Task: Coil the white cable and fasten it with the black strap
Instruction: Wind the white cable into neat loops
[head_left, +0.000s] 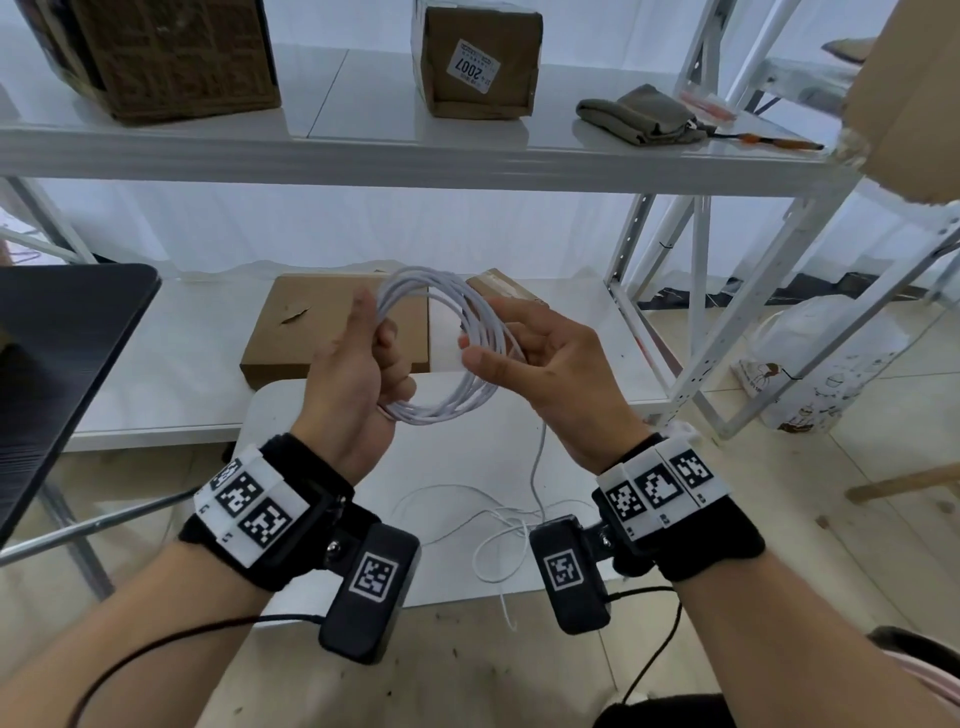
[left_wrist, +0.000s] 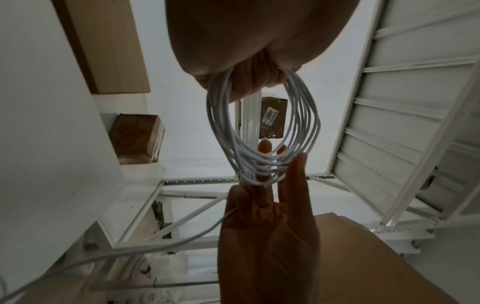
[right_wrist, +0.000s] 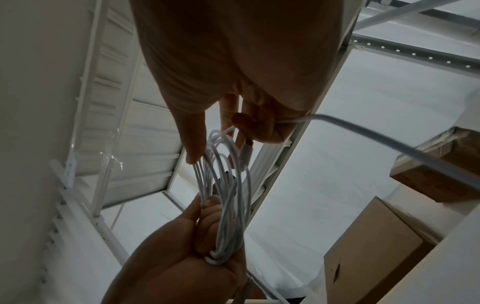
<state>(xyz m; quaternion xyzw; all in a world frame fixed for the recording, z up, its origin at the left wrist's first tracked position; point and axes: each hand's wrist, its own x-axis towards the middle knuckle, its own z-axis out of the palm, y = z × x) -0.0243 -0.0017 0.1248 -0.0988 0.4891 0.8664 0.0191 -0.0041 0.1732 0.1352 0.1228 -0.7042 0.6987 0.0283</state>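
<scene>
The white cable (head_left: 447, 410) is wound into a coil of several loops, held upright in the air between both hands. My left hand (head_left: 363, 364) grips the coil's left side, fingers curled round the bundle (left_wrist: 262, 131). My right hand (head_left: 540, 353) pinches the coil's right side between thumb and fingers. In the right wrist view the free strand (right_wrist: 389, 142) runs out through the right hand's (right_wrist: 249, 123) curled fingers. The loose remainder (head_left: 498, 525) hangs down and lies in loops on the white table (head_left: 447, 457). No black strap shows in any view.
A flat cardboard box (head_left: 311, 332) lies on the low white shelf behind the hands. The white metal rack (head_left: 415, 156) carries brown boxes (head_left: 478, 57) above. A black tabletop (head_left: 62, 338) is at the left and a white bag (head_left: 821, 364) on the floor at the right.
</scene>
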